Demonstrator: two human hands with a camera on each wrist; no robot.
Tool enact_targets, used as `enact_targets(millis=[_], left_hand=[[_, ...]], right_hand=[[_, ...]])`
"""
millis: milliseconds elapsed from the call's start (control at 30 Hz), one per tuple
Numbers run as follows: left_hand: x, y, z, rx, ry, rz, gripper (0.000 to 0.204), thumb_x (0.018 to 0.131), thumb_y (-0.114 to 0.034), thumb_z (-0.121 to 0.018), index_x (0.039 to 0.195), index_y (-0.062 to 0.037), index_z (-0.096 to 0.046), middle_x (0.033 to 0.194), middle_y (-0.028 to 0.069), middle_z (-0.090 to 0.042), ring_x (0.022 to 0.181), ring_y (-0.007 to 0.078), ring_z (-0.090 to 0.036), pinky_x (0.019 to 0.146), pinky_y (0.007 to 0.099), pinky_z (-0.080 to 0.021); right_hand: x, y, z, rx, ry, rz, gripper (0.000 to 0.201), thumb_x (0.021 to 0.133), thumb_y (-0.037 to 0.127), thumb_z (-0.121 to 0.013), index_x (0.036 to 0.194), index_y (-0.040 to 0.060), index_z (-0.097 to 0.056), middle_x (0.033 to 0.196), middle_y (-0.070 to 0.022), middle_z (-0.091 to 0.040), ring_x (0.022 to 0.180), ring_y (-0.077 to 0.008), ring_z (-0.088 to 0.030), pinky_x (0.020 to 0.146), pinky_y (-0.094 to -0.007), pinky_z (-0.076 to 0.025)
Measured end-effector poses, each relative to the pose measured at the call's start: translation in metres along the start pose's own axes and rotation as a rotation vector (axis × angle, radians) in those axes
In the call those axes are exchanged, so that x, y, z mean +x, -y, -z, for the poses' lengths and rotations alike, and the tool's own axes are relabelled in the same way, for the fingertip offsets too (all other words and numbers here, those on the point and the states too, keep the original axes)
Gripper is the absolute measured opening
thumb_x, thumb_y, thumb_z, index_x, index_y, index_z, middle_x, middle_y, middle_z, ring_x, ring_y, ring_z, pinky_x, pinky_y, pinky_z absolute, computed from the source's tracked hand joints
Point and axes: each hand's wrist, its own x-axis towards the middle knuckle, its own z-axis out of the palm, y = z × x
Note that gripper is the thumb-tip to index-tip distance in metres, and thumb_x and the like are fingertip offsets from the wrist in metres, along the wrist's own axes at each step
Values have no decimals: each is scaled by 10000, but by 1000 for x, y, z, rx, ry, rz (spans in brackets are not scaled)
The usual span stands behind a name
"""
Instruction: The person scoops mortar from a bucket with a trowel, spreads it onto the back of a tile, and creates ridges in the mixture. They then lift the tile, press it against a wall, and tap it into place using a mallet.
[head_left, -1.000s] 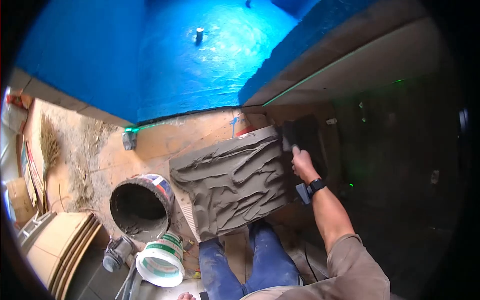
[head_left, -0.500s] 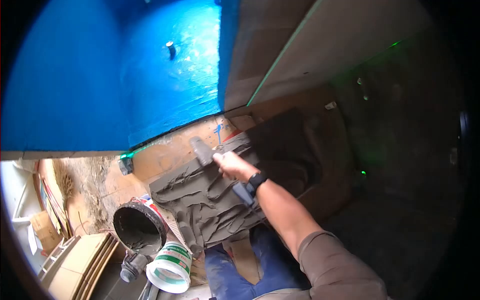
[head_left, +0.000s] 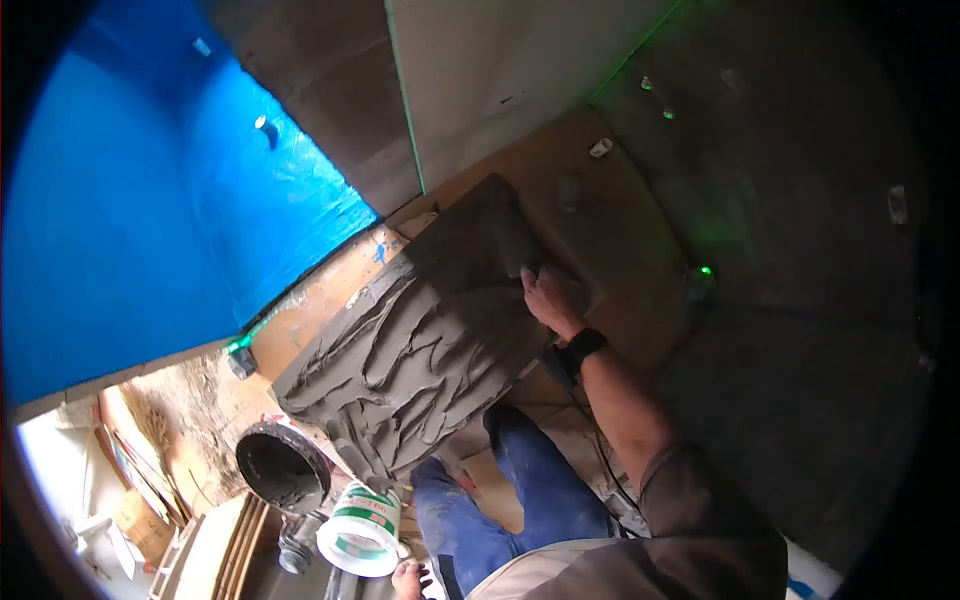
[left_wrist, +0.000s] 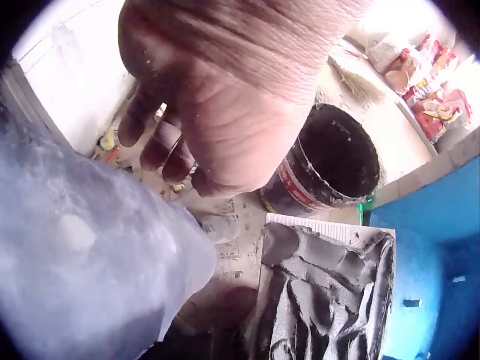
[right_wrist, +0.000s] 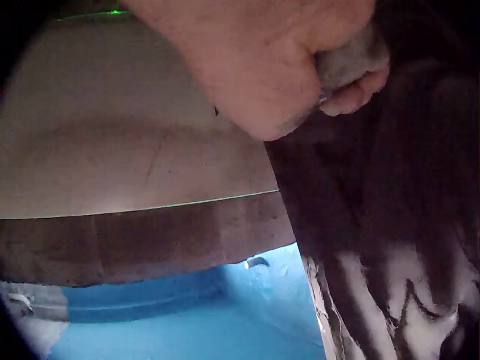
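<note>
A large tile [left_wrist: 315, 223] lies with its upper face coated in ridged grey mortar [head_left: 400, 350]. My right hand [head_left: 553, 300] grips the handle of a trowel [right_wrist: 352, 60] at the tile's far right end. The trowel's blade is hard to make out in the shade there. In the right wrist view the fingers wrap round the handle above the dark mortar. My left hand [head_left: 408, 580] hangs low beside my left leg, near the white and green bucket [head_left: 360, 535]. Its fingers are loosely bent and hold nothing in the left wrist view.
A mortar-smeared black bucket [head_left: 283, 465] stands left of the tile, with stacked boards [head_left: 220, 545] nearer me. A blue-coated wall [head_left: 120, 230] rises beyond the tile. A broom [head_left: 145, 415] lies at far left. My knees [head_left: 535, 460] are close to the tile's near edge.
My right hand swept the trowel left over the mortar, then back to the tile's right end. The head view has turned right, and the left hand shows more at the bottom.
</note>
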Motion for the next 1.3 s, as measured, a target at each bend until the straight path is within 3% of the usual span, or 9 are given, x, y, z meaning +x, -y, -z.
enact_targets(millis=[167, 367, 600, 700, 800, 1000, 1133, 1200, 1300], left_hand=[[49, 28, 48, 55, 145, 13, 202, 905, -293, -596, 965, -103, -629, 722, -30, -534, 574, 76, -474, 466, 222, -394], [109, 55, 90, -44, 123, -16, 416, 937, -417, -531, 1123, -47, -560, 929, 72, -597, 630, 192, -593, 487, 294, -496], [102, 39, 63, 7, 65, -51, 214, 919, -195, -556, 1109, -102, -527, 916, 101, -634, 778, 222, -641, 540, 397, -536], [30, -18, 21, 23, 70, -73, 232, 921, -196, -563, 1117, -80, -521, 948, 100, -625, 806, 224, -640, 531, 385, -536], [28, -14, 20, 47, 94, -97, 286, 917, -237, -574, 1155, -91, -510, 1022, 123, -630, 852, 233, -636, 600, 391, -541], [61, 12, 41, 111, 82, -80, 305, 921, -251, -599, 1160, -76, -527, 983, 120, -643, 781, 222, -644, 553, 359, -536], [73, 27, 65, -23, 97, -125, 213, 900, -176, -602, 1063, -40, -596, 940, 105, -658, 760, 196, -649, 547, 344, -546], [146, 102, 115, 655, 172, -649, 179, 891, -177, -606, 1004, -39, -619, 888, 104, -653, 724, 195, -644, 547, 351, -545], [126, 109, 125, 229, 28, -156, 212, 899, -239, -597, 1002, -54, -610, 857, 82, -634, 680, 180, -617, 523, 325, -524]], right_hand=[[13, -6, -11, -30, -94, 16, 449, 981, 342, -397, 859, 7, -672, 932, -276, -643, 861, -467, -608, 770, -518, -495], [-59, -36, 7, 15, -105, 14, 501, 959, 394, -440, 865, -58, -635, 890, -325, -626, 891, -485, -604, 792, -530, -482], [-118, -100, 19, -76, -48, -222, 449, 963, 367, -431, 925, -19, -657, 944, -297, -638, 918, -461, -606, 818, -525, -482], [-120, -152, 4, -204, -155, -126, 460, 975, 409, -438, 847, 8, -623, 829, -227, -659, 733, -365, -648, 638, -479, -515], [-124, -174, 2, 661, 191, -495, 487, 972, 482, -453, 743, 59, -532, 659, -103, -587, 511, -206, -559, 434, -365, -432], [-195, -108, -10, 696, 425, -431, 498, 952, 504, -489, 715, 67, -481, 531, -48, -483, 420, -145, -468, 383, -307, -351], [-237, -84, -28, 378, 324, -335, 484, 920, 462, -541, 807, -9, -549, 635, -120, -592, 524, -226, -603, 472, -374, -476], [-240, -116, -55, 237, -51, -36, 493, 881, 458, -600, 888, -35, -583, 719, -185, -639, 626, -324, -644, 575, -409, -515], [-211, -180, -89, 185, -468, 169, 450, 843, 394, -675, 912, -43, -592, 768, -252, -636, 732, -408, -645, 650, -449, -517]])
